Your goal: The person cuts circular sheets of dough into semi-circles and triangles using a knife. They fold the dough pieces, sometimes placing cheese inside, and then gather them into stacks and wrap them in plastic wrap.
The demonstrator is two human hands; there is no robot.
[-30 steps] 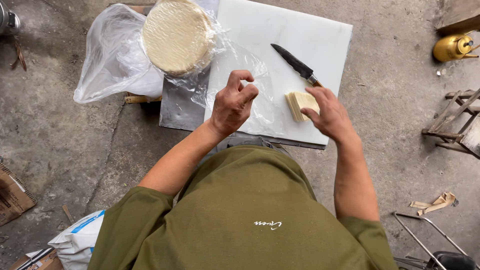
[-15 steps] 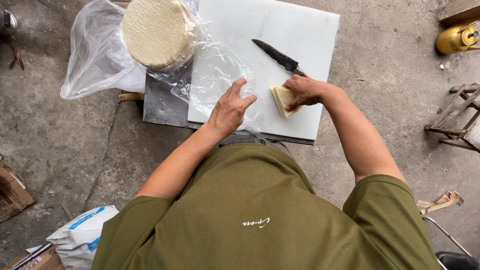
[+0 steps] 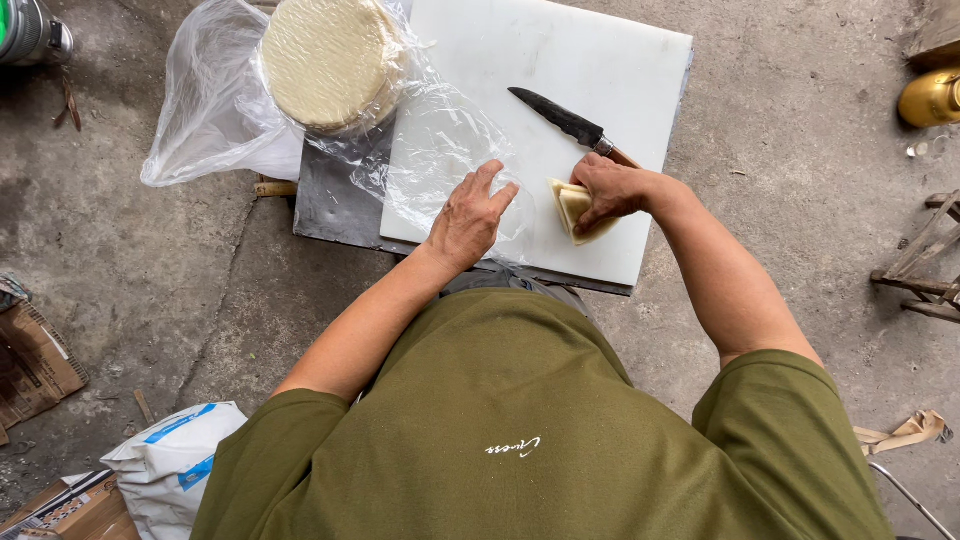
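Concrete floor, white cutting board (image 3: 610, 75): right hand (image 3: 608, 188) is pinching folded wrapper (image 3: 574, 207); left hand (image 3: 468, 218) is lying spread on plastic sheet (image 3: 440, 150).

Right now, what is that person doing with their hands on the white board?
A person in an olive-green shirt bends over a white cutting board. Their right hand presses a pale folded wedge of thin wrappers, while the left hand rests on a clear plastic sheet. A dark-bladed knife lies nearby, beside a round stack of pale wrappers.
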